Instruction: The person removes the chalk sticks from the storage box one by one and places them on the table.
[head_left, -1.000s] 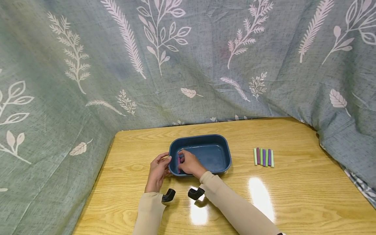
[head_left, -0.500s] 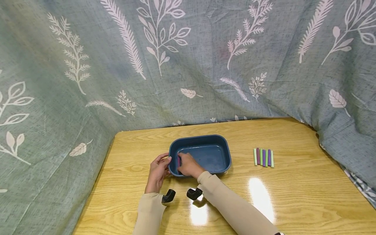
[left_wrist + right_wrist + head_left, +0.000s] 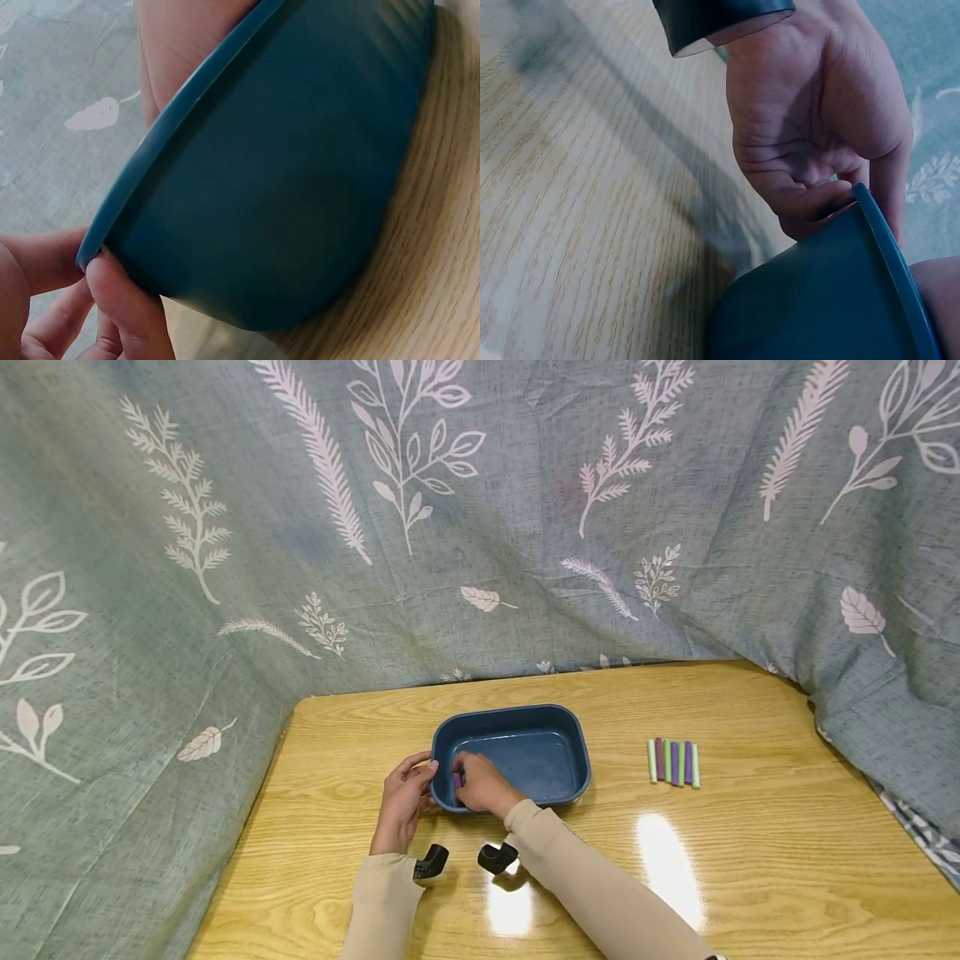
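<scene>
A dark blue tub [image 3: 525, 764] with rounded corners stands on the table. My left hand [image 3: 403, 797] pinches its left rim; in the left wrist view the left hand's fingers [image 3: 131, 300] lie against the rim, and the right wrist view also shows the left hand [image 3: 817, 127] there. Inside the left end of the tub, my right hand [image 3: 486, 785] has curled fingers at the ends of a purple stick [image 3: 457, 782]. Part of that stick is covered by the fingers. Only a piece of the right hand [image 3: 187, 45] shows behind the rim in the left wrist view.
Right of the tub, several sticks [image 3: 673, 763] in pale green, green, purple and maroon lie side by side on the wooden table [image 3: 750, 843]. A grey-green leaf-patterned cloth [image 3: 480, 552] hangs along the back and sides. Black camera mounts [image 3: 431, 862] jut from the wrists.
The right hand has shifted slightly inside the tub, and less of the purple stick shows now. The left hand and tub have stayed in place.
</scene>
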Demonstrator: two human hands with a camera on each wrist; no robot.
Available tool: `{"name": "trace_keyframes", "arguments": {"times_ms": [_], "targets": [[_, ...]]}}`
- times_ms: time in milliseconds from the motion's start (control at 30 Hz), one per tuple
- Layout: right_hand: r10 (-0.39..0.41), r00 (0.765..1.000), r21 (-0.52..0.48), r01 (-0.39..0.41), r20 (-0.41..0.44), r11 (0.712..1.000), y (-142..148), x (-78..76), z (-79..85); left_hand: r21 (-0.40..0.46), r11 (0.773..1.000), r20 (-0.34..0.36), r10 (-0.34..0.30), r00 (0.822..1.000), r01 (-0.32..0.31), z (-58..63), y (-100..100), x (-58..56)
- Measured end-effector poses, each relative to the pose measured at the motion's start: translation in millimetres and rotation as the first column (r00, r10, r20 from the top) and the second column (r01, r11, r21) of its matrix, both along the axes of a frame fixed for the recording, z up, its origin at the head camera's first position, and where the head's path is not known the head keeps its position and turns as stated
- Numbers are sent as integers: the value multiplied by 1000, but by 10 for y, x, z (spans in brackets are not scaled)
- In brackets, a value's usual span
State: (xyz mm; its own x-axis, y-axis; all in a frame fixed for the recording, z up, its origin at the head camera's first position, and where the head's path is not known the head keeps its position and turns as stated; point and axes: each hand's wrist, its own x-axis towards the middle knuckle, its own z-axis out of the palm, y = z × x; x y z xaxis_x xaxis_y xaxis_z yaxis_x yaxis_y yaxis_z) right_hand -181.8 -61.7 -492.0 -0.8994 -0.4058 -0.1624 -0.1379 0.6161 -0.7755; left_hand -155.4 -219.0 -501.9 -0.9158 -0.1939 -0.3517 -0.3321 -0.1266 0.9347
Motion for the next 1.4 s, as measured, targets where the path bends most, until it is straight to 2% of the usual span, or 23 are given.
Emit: {"name": "trace_keyframes", "arguments": {"times_ms": [267, 467, 833, 1000, 1233, 1400], "targets": [[-34, 999, -43, 34, 11, 998, 10, 15, -9, -4, 1000, 0, 6, 1000, -6, 5, 16, 12], [-62, 998, -111, 59, -21, 992, 38, 20, -7, -6, 1000, -2, 0, 1000, 0, 9, 15, 14], [-177, 984, -275, 177, 23, 945, 102, 49, 35, -2, 1000, -7, 3, 1000, -4, 5, -2, 11], [-202, 979, -334, 193, 9, 922, 175, 56, 63, -11, 1000, -1, 7, 1000, -7, 5, 19, 11], [-217, 976, -378, 193, -22, 905, 404, 59, 154, -13, 1000, 0, 18, 1000, -18, 2, 28, 15], [-245, 969, -404, 228, 8, 886, 592, 86, 217, -11, 1000, -6, 16, 1000, -16, 6, 11, 17]]}}
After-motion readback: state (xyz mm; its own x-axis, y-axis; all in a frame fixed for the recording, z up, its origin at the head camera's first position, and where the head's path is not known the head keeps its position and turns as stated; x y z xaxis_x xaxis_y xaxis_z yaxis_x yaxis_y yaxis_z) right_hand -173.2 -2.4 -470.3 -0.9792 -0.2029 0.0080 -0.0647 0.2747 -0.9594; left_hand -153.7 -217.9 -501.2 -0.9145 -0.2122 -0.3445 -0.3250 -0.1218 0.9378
